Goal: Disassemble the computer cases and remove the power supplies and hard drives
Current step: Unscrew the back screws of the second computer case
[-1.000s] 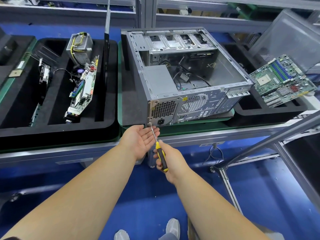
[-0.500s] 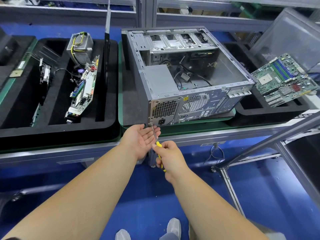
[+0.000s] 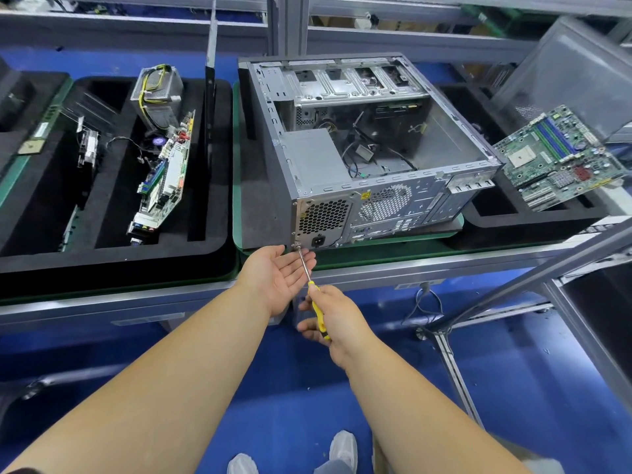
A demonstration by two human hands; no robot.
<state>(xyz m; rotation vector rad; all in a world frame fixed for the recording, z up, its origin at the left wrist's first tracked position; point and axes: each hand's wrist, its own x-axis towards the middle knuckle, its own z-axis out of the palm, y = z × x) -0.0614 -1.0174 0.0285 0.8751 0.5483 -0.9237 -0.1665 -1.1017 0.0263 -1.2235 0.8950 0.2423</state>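
An open grey computer case (image 3: 455,138) lies on its side on a green mat, rear panel facing me. Its power supply (image 3: 316,162) sits in the near left corner, with its vent grille and socket on the rear panel. My right hand (image 3: 337,318) grips a yellow-and-black screwdriver (image 3: 318,311), whose tip meets a screw at the lower left corner of the power supply's rear plate. My left hand (image 3: 278,277) is held palm up, fingers straight, just under that screw and beside the shaft. Loose cables lie inside the case.
A black foam tray (image 3: 113,261) on the left holds a removed power supply (image 3: 157,94) and a circuit board (image 3: 167,176). A green motherboard (image 3: 561,155) rests on another black tray at the right. A slanted metal bar (image 3: 533,278) crosses the lower right.
My right hand has shifted its hold along the screwdriver handle, first covering it, now showing the yellow part again. The tip stays on the same screw. My left hand has not moved.
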